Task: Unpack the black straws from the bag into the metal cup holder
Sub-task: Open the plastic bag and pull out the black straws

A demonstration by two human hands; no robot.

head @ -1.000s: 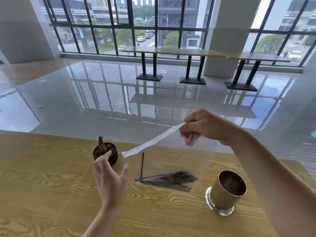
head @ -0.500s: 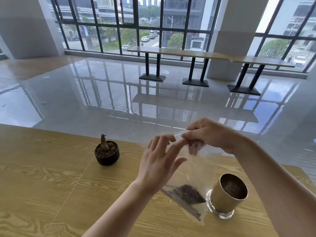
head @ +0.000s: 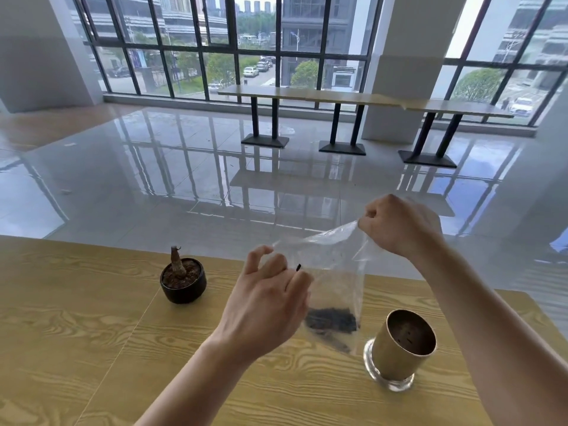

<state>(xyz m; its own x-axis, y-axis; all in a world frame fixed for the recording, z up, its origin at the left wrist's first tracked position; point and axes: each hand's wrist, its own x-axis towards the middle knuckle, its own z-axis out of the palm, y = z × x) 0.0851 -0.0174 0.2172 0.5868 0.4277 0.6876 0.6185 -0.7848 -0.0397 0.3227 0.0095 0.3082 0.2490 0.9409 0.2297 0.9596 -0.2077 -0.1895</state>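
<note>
Two bare hands hold a clear plastic bag [head: 333, 272] above a pale wood-grain table [head: 76, 333] in the head view. The bag hangs with its long axis close to upright, mouth at the top and closed bottom pointing down toward the tabletop, its lower corner just beside the metal cup holder [head: 401, 345]. It is thin, transparent and crinkled, with the floor and table showing through it. The black straws [head: 332, 322] lie bunched in the bottom of the bag as a dark, matte clump; seen nearly end-on, so their long axis cannot be told for sure. One small black tip [head: 298, 267] shows higher up, right at the left fingers, pointing up and slightly right.

The right hand [head: 399, 226] is clenched, pinching the top right edge of the bag between thumb and curled fingers and pulling the mouth up. The left hand [head: 267, 302] is at the left edge of the bag's mouth, back of the hand to the camera, fingers bent and loosely spread; whether it grips the film or the black tip cannot be told.

The metal cup holder stands on the table to the right of the bag, a brass-coloured cylinder tilted toward the camera on a clear glass base, its dark inside visible. A small black pot [head: 183, 282] with a brown stub of plant sits well to the left
</note>
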